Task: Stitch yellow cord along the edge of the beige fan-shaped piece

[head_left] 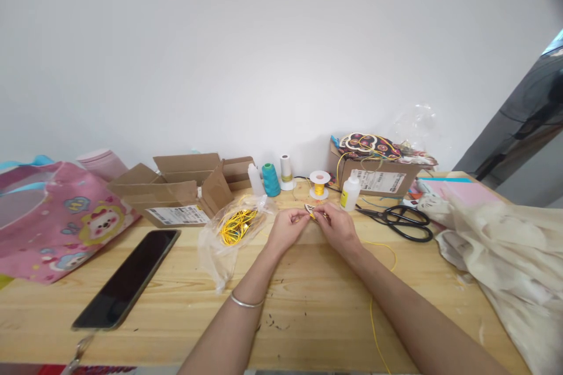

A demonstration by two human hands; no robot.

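Note:
Over the middle of the table, my left hand (pixel 287 229) and my right hand (pixel 338 227) meet, fingertips pinched close together. Between them is a small black-and-white patterned piece (pixel 309 208), with a bit of yellow at its lower edge; its exact kind is too small to make out. Both hands are closed on it. A thin yellow cord (pixel 372 312) runs out past my right forearm and down to the front edge. Just behind the fingers stands a white spool of yellow cord (pixel 319 188), and a small bottle with a yellow label (pixel 350 192) is beside my right hand.
Black-handled scissors (pixel 402 221) and cream cloth (pixel 514 263) lie to the right. Leftward are a plastic bag of yellow cord (pixel 237 227), a phone (pixel 127 281), an open carton (pixel 176 193) and a pink bag (pixel 65 222). A teal thread cone (pixel 271 180) and a filled box (pixel 378 180) stand behind.

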